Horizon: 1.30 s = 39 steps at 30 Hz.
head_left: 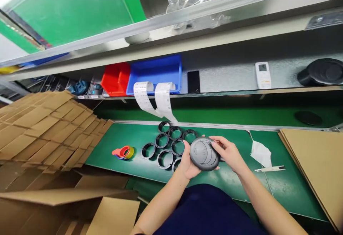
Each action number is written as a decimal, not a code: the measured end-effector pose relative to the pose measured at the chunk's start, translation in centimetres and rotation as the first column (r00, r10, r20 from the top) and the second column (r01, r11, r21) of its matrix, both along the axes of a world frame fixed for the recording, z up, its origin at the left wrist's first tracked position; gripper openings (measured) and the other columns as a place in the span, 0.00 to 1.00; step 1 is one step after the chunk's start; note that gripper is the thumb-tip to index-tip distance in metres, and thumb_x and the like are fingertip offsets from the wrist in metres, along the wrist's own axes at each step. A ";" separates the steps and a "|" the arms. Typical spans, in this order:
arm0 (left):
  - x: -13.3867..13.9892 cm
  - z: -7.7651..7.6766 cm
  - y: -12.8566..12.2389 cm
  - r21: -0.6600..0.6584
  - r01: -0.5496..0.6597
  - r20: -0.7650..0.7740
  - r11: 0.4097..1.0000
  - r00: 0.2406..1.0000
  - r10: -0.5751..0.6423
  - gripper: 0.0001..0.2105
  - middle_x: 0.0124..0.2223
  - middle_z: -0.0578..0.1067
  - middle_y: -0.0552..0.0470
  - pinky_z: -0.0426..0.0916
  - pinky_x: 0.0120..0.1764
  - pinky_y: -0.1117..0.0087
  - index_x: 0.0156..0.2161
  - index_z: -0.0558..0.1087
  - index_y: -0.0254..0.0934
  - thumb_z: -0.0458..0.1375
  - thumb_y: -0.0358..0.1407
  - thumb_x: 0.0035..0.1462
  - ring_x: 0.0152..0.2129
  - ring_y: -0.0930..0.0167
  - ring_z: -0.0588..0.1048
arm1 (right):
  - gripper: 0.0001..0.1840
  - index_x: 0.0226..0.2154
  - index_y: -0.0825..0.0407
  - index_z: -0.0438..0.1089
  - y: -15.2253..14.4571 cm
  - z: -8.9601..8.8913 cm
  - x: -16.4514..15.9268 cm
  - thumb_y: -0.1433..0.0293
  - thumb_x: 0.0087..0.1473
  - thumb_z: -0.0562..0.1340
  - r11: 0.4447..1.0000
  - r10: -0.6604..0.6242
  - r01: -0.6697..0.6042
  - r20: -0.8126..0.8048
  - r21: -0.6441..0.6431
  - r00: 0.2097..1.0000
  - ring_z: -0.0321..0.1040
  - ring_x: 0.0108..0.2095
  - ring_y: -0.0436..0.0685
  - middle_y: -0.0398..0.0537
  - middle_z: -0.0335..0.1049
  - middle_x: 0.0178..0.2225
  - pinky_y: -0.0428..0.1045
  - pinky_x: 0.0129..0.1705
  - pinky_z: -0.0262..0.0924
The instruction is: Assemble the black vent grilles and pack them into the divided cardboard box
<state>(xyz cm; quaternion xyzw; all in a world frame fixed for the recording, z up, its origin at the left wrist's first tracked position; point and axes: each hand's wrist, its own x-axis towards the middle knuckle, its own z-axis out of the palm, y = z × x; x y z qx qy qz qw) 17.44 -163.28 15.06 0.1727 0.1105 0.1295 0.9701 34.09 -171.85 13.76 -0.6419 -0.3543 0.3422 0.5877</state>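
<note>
A round dark plastic cover (204, 153) with moulded lines across its face is held up in front of my body. My left hand (188, 163) grips its left edge, thumb up along the side. My right hand (226, 153) closes on its right edge, with fingers at the upper rim. What lies behind the cover is hidden. Just left of it, several black plastic rings (165, 159) lie in a group on the green bench top (235, 185); some are partly covered by my left hand and the cover.
Tape rolls (124, 152) lie on the bench at left, a white paper piece (261, 153) and white cutter-like tool (270, 169) at right. Cardboard (43, 128) flanks both sides. The shelf above holds a red bin (115, 79), blue bin (157, 71), label strips (164, 99), phone (193, 81) and white handheld device (263, 75).
</note>
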 end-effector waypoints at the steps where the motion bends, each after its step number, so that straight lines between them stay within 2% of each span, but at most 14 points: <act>1: -0.9 -0.2 0.3 0.017 0.018 0.015 1.000 1.000 -0.019 0.41 0.64 0.66 0.40 0.58 0.57 0.32 0.63 0.64 0.46 0.61 0.65 0.49 0.59 0.43 0.64 | 0.28 0.45 0.51 0.73 0.1 -0.1 -0.9 0.45 0.53 0.64 1.000 0.004 -0.004 -0.039 -0.007 0.999 0.67 0.39 0.59 0.49 0.72 0.38 0.52 0.42 0.63; 3: -2.7 -0.8 0.7 0.082 0.013 0.033 0.997 0.999 -0.016 0.37 0.63 0.67 0.40 0.56 0.59 0.36 0.60 0.68 0.42 0.69 0.54 0.47 0.61 0.44 0.62 | 0.29 0.45 0.51 0.71 0.2 -0.2 -3.1 0.46 0.50 0.67 0.998 -0.063 0.062 -0.167 -0.009 0.984 0.66 0.35 0.57 0.46 0.69 0.32 0.51 0.39 0.63; 5: -4.0 -1.6 0.8 0.158 -0.055 0.029 0.986 0.998 0.050 0.31 0.60 0.71 0.43 0.55 0.63 0.43 0.55 0.72 0.41 0.72 0.43 0.45 0.62 0.48 0.61 | 0.29 0.47 0.50 0.67 0.3 -0.3 -5.2 0.47 0.51 0.67 0.993 -0.113 0.118 -0.271 -0.001 0.956 0.63 0.30 0.55 0.40 0.63 0.26 0.49 0.35 0.62; 6: -4.4 -1.8 0.8 0.178 -0.094 0.023 0.980 0.996 0.091 0.28 0.58 0.73 0.44 0.55 0.64 0.48 0.53 0.74 0.40 0.72 0.42 0.46 0.63 0.50 0.61 | 0.30 0.49 0.49 0.65 0.2 -0.2 -6.2 0.48 0.52 0.66 0.992 -0.116 0.122 -0.285 0.005 0.952 0.61 0.28 0.54 0.38 0.60 0.25 0.48 0.34 0.61; 8: -4.7 -2.0 0.8 0.164 -0.165 0.015 0.973 0.986 0.165 0.26 0.57 0.73 0.44 0.57 0.64 0.55 0.52 0.75 0.39 0.68 0.49 0.51 0.64 0.54 0.59 | 0.34 0.56 0.48 0.60 -0.2 -0.2 -7.7 0.48 0.55 0.64 0.996 -0.081 0.085 -0.245 0.007 0.966 0.57 0.25 0.53 0.36 0.54 0.23 0.48 0.30 0.59; 10: -4.7 -1.7 0.9 0.087 -0.199 0.016 0.976 0.980 0.198 0.29 0.60 0.72 0.43 0.57 0.64 0.55 0.54 0.74 0.37 0.62 0.55 0.55 0.64 0.55 0.59 | 0.38 0.64 0.48 0.53 -0.7 -0.1 -8.4 0.49 0.58 0.62 0.999 -0.039 0.039 -0.079 -0.010 0.996 0.57 0.25 0.54 0.36 0.54 0.23 0.49 0.31 0.60; 12: -4.6 -1.1 1.0 -0.004 -0.165 0.022 0.986 0.986 0.165 0.32 0.61 0.70 0.42 0.55 0.64 0.50 0.57 0.71 0.36 0.60 0.57 0.56 0.64 0.53 0.59 | 0.41 0.67 0.46 0.51 -1.0 0.0 -8.4 0.50 0.59 0.62 0.999 -0.045 0.048 0.228 -0.007 0.973 0.61 0.30 0.57 0.41 0.59 0.28 0.54 0.38 0.63; 15: -4.5 -0.3 1.0 -0.108 -0.045 0.032 0.993 0.998 0.049 0.34 0.61 0.70 0.41 0.52 0.63 0.43 0.58 0.71 0.36 0.59 0.59 0.54 0.62 0.49 0.61 | 0.29 0.62 0.40 0.64 -1.2 0.1 -7.4 0.51 0.61 0.60 0.995 -0.099 0.069 0.613 0.072 0.784 0.60 0.45 0.64 0.52 0.62 0.41 0.64 0.52 0.58; 18: -4.5 -0.2 0.7 -0.151 -0.045 0.015 0.988 0.999 0.047 0.29 0.60 0.71 0.44 0.52 0.63 0.43 0.56 0.72 0.37 0.58 0.56 0.57 0.61 0.51 0.63 | 0.20 0.55 0.37 0.72 -1.2 0.3 -6.5 0.55 0.66 0.54 0.994 -0.094 0.030 0.711 0.102 0.697 0.55 0.53 0.67 0.54 0.57 0.51 0.67 0.57 0.54; 21: -4.2 -0.5 0.3 -0.143 -0.072 -0.038 0.987 0.997 0.067 0.27 0.60 0.71 0.43 0.52 0.63 0.42 0.56 0.72 0.38 0.56 0.55 0.59 0.61 0.52 0.63 | 0.20 0.55 0.36 0.71 -1.2 0.4 -6.0 0.56 0.67 0.51 0.999 -0.032 -0.005 0.708 0.050 0.705 0.50 0.57 0.68 0.53 0.55 0.56 0.70 0.60 0.51; 26: -3.5 -0.8 -0.7 -0.139 -0.072 -0.067 0.988 0.996 0.063 0.26 0.62 0.68 0.44 0.53 0.61 0.38 0.55 0.72 0.41 0.58 0.54 0.58 0.62 0.49 0.60 | 0.23 0.48 0.42 0.75 -1.4 0.8 -5.6 0.55 0.69 0.48 0.997 0.038 -0.070 0.594 0.031 0.804 0.47 0.59 0.67 0.53 0.57 0.55 0.69 0.62 0.49; 29: -3.2 -0.8 -1.3 -0.147 -0.044 -0.050 0.988 0.998 0.036 0.27 0.63 0.66 0.43 0.53 0.60 0.37 0.54 0.72 0.41 0.60 0.55 0.55 0.61 0.47 0.61 | 0.26 0.45 0.43 0.76 -1.6 1.0 -5.2 0.53 0.69 0.46 0.994 0.042 -0.086 0.487 0.068 0.872 0.49 0.59 0.66 0.53 0.59 0.54 0.68 0.63 0.47; 33: -3.0 -0.6 -1.7 -0.173 -0.016 -0.027 0.985 1.000 0.011 0.28 0.62 0.68 0.41 0.54 0.60 0.39 0.54 0.72 0.43 0.63 0.56 0.54 0.59 0.48 0.65 | 0.31 0.46 0.45 0.76 -2.3 1.0 -4.5 0.49 0.68 0.43 0.994 0.052 -0.077 0.265 0.082 0.963 0.56 0.57 0.65 0.53 0.60 0.54 0.66 0.63 0.51; 39: -2.8 -0.9 -2.2 -0.192 -0.027 -0.035 0.981 0.999 0.021 0.31 0.64 0.64 0.37 0.57 0.58 0.41 0.57 0.70 0.42 0.59 0.59 0.55 0.59 0.49 0.65 | 0.30 0.46 0.44 0.77 -2.9 0.3 -4.1 0.48 0.68 0.45 0.992 0.079 -0.099 0.217 0.079 0.973 0.54 0.59 0.65 0.53 0.61 0.54 0.66 0.63 0.50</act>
